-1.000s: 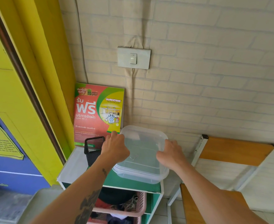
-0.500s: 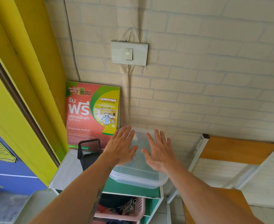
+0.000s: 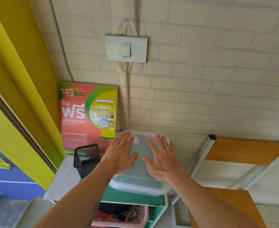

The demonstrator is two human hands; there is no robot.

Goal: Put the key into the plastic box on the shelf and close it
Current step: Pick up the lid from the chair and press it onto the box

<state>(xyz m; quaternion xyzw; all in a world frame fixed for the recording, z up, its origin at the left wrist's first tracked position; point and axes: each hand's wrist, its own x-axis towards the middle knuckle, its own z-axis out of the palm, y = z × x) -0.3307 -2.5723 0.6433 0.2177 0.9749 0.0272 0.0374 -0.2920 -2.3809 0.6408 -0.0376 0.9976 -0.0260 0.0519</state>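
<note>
1. the plastic box sits on the shelf top, against the brick wall, its lid on.
2. the left hand lies flat on the lid's left half, fingers spread, gripping nothing.
3. the right hand lies flat on the right half, fingers spread too.
4. the key cannot be seen.
5. a black mesh holder stands just left of the box; a red laundry poster leans behind it.

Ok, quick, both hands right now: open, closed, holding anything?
Left hand: open, flat on the clear plastic box lid, holding nothing.
Right hand: open, flat on it too.
</note>
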